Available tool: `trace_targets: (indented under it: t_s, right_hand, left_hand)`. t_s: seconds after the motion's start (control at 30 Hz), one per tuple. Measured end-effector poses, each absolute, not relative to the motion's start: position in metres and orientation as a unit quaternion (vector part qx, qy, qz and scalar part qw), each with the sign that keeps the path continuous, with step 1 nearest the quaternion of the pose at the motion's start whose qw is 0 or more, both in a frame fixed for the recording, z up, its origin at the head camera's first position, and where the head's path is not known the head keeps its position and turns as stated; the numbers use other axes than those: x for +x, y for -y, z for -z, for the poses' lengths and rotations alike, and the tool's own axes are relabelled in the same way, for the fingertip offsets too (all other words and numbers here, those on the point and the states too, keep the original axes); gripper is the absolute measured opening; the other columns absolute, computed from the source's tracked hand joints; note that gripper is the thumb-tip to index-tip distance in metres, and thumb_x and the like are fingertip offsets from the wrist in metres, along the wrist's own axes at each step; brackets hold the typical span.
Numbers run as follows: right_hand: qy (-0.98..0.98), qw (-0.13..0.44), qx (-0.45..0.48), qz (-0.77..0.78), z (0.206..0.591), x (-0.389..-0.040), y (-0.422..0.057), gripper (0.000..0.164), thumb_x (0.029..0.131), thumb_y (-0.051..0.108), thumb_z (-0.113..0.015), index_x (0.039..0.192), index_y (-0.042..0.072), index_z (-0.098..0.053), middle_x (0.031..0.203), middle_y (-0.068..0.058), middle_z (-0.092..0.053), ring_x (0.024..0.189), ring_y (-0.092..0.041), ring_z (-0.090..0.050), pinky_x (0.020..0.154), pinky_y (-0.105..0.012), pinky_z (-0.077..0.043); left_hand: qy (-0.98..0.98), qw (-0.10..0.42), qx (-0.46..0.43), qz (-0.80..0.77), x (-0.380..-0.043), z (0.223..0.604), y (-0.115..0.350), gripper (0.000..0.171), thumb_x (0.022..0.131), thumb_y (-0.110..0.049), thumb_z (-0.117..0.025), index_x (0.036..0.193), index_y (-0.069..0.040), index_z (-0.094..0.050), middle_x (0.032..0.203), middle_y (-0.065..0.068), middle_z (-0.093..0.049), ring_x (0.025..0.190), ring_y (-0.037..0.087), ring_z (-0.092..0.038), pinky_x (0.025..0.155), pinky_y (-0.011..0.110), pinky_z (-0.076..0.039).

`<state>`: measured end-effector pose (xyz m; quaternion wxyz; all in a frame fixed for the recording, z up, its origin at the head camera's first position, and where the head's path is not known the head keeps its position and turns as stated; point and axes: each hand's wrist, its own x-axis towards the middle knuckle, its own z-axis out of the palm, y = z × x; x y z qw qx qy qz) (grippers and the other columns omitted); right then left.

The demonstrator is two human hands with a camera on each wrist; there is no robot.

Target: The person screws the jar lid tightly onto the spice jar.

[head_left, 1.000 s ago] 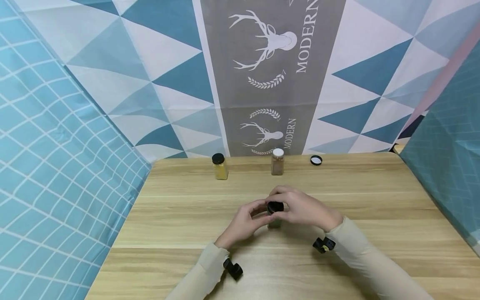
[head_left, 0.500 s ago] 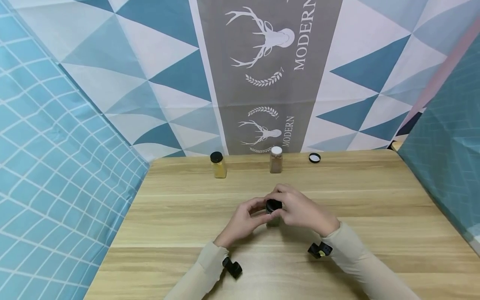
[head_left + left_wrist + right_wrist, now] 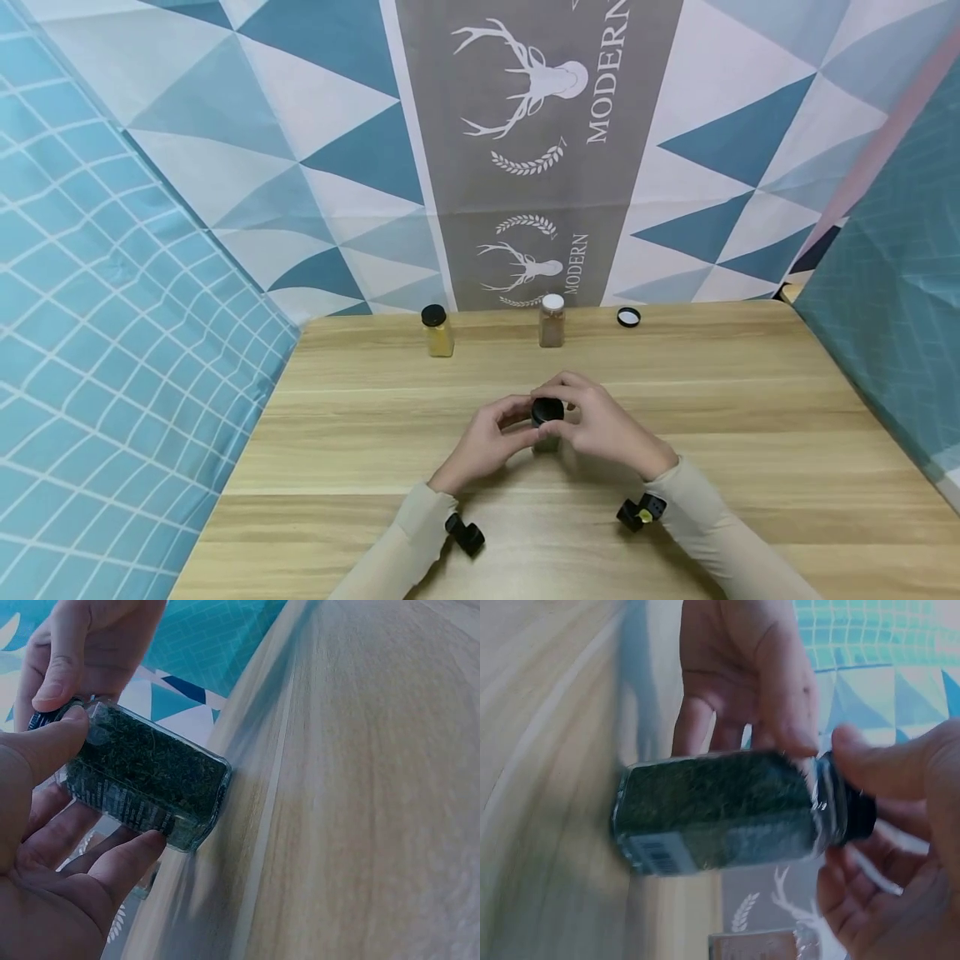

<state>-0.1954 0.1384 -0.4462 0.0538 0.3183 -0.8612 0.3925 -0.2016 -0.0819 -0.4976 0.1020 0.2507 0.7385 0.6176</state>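
Patterned cloth (image 3: 292,167) backs a pale wooden desk (image 3: 360,450), and near the desk's middle the jar (image 3: 720,817) of dark green herbs (image 3: 154,761) stands upright between two hands; whether its base touches the wood, I cannot tell. Its black cap (image 3: 548,410) sits at the neck, how tightly the views do not settle. The left hand (image 3: 483,446) holds the glass, thumb up by the neck and a fingertip lower down, while the right hand (image 3: 603,429) has its fingers curled about the cap, thumb included. To work the cap well, I would hold the glass firmly so it cannot spin, turn with the right fingers alone, and mind that the left thumb does not rub the cap's edge. Toward the cloth stand a black-topped yellow jar (image 3: 439,340) on the left and a white-topped brown jar (image 3: 552,331) straight behind, with a loose cap (image 3: 628,317) lying pale inside up to its right. All three are clear of the hands, so nothing seems to block the work; the likeliest nuisance is the wrist cameras (image 3: 470,540) jutting from the sleeves (image 3: 393,550).
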Motion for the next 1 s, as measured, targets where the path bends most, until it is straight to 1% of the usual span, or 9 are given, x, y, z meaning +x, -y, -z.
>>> trace_targets:
  t_s: [0.13, 0.27, 0.37, 0.47, 0.53, 0.63, 0.77, 0.87, 1.0]
  right_hand:
    - [0.834, 0.037, 0.346, -0.428, 0.453, -0.202, -0.145, 0.042, 0.086, 0.014, -0.085, 0.127, 0.015, -0.073, 0.122, 0.005, -0.071, 0.114, -0.017, -0.066, 0.099, -0.038, -0.058]
    - [0.815, 0.007, 0.36, -0.453, 0.456, -0.206, -0.149, 0.042, 0.087, 0.014, -0.084, 0.127, 0.015, -0.073, 0.124, 0.004, -0.073, 0.116, -0.017, -0.068, 0.104, -0.038, -0.056]
    - [0.811, -0.01, 0.357, -0.463, 0.456, -0.208, -0.152, 0.041, 0.087, 0.015, -0.084, 0.127, 0.016, -0.073, 0.125, 0.005, -0.073, 0.117, -0.017, -0.068, 0.104, -0.036, -0.057]
    - [0.81, -0.016, 0.354, -0.468, 0.455, -0.208, -0.153, 0.041, 0.087, 0.019, -0.085, 0.126, 0.017, -0.073, 0.125, 0.004, -0.073, 0.115, -0.017, -0.069, 0.1, -0.034, -0.059]
    - [0.811, -0.018, 0.348, -0.47, 0.453, -0.207, -0.153, 0.04, 0.087, 0.021, -0.085, 0.126, 0.018, -0.073, 0.124, 0.005, -0.074, 0.115, -0.016, -0.069, 0.1, -0.033, -0.059]
    - [0.819, -0.012, 0.343, -0.46, 0.451, -0.205, -0.15, 0.041, 0.088, 0.023, -0.084, 0.126, 0.017, -0.073, 0.124, 0.005, -0.074, 0.117, -0.016, -0.069, 0.102, -0.034, -0.058]
    - [0.834, 0.022, 0.349, -0.428, 0.447, -0.2, -0.145, 0.042, 0.087, 0.018, -0.084, 0.127, 0.011, -0.073, 0.123, -0.001, -0.075, 0.118, -0.02, -0.07, 0.103, -0.039, -0.058]
    - [0.842, 0.048, 0.349, -0.408, 0.445, -0.197, -0.141, 0.043, 0.085, 0.013, -0.085, 0.127, 0.007, -0.073, 0.122, -0.005, -0.076, 0.116, -0.023, -0.071, 0.1, -0.039, -0.06]
    - [0.848, 0.059, 0.349, -0.394, 0.445, -0.196, -0.139, 0.043, 0.085, 0.011, -0.085, 0.126, 0.007, -0.072, 0.122, -0.006, -0.076, 0.116, -0.023, -0.071, 0.099, -0.038, -0.06]
  left_hand:
    - [-0.737, 0.112, 0.256, -0.615, -0.2, 0.499, 0.08, 0.046, 0.096, -0.022, -0.076, 0.139, -0.015, -0.062, 0.137, 0.005, -0.066, 0.129, 0.02, -0.062, 0.111, 0.04, -0.053]
    - [-0.737, 0.12, 0.255, -0.614, -0.199, 0.5, 0.078, 0.046, 0.097, -0.022, -0.075, 0.139, -0.014, -0.061, 0.137, 0.006, -0.066, 0.129, 0.018, -0.063, 0.111, 0.038, -0.053]
    - [-0.737, 0.124, 0.25, -0.616, -0.199, 0.501, 0.077, 0.046, 0.096, -0.022, -0.075, 0.139, -0.013, -0.061, 0.137, 0.005, -0.066, 0.128, 0.018, -0.063, 0.111, 0.037, -0.053]
    - [-0.736, 0.122, 0.249, -0.617, -0.199, 0.5, 0.077, 0.046, 0.096, -0.022, -0.076, 0.138, -0.012, -0.062, 0.137, 0.006, -0.066, 0.128, 0.02, -0.063, 0.111, 0.038, -0.053]
    - [-0.735, 0.119, 0.247, -0.62, -0.199, 0.499, 0.077, 0.046, 0.095, -0.022, -0.077, 0.138, -0.012, -0.062, 0.137, 0.007, -0.066, 0.129, 0.022, -0.063, 0.111, 0.04, -0.053]
    - [-0.74, 0.108, 0.241, -0.619, -0.199, 0.499, 0.078, 0.045, 0.095, -0.023, -0.077, 0.136, -0.011, -0.064, 0.136, 0.008, -0.067, 0.128, 0.024, -0.064, 0.109, 0.04, -0.055]
    - [-0.751, 0.087, 0.236, -0.61, -0.199, 0.498, 0.079, 0.044, 0.094, -0.023, -0.078, 0.135, -0.011, -0.065, 0.134, 0.008, -0.068, 0.126, 0.024, -0.065, 0.106, 0.039, -0.057]
    - [-0.756, 0.08, 0.235, -0.606, -0.2, 0.497, 0.08, 0.044, 0.094, -0.023, -0.079, 0.134, -0.012, -0.066, 0.134, 0.006, -0.069, 0.125, 0.022, -0.065, 0.105, 0.038, -0.057]
    - [-0.754, 0.085, 0.237, -0.607, -0.201, 0.499, 0.08, 0.046, 0.093, -0.024, -0.079, 0.136, -0.015, -0.066, 0.134, 0.003, -0.069, 0.126, 0.018, -0.065, 0.106, 0.039, -0.057]
